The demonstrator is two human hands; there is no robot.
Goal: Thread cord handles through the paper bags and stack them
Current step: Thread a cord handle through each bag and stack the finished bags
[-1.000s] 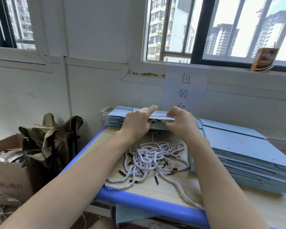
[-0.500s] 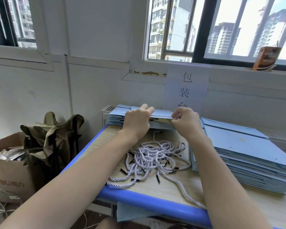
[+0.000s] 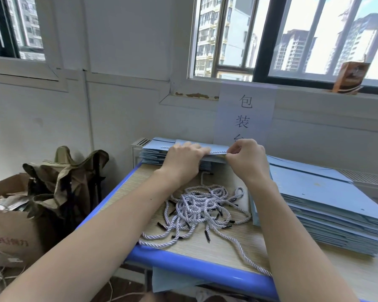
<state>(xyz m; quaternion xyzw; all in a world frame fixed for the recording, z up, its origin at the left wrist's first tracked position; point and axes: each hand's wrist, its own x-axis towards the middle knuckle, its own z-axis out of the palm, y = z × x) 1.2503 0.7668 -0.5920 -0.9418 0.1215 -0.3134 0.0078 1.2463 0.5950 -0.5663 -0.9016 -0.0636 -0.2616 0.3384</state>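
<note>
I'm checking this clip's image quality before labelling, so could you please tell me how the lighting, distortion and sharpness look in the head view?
Head view: daylight through the barred window blows out the sky; wide-angle distortion bends the window frame and stretches the forearms; the cord pile and blue bag stack are fairly sharp, softly lit, without hard shadows; the right hand and left hand are slightly soft.

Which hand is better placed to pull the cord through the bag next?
Right, probably: the right hand already pinches the white twisted cord, while the left hand lies on the light-blue paper bag.
</note>
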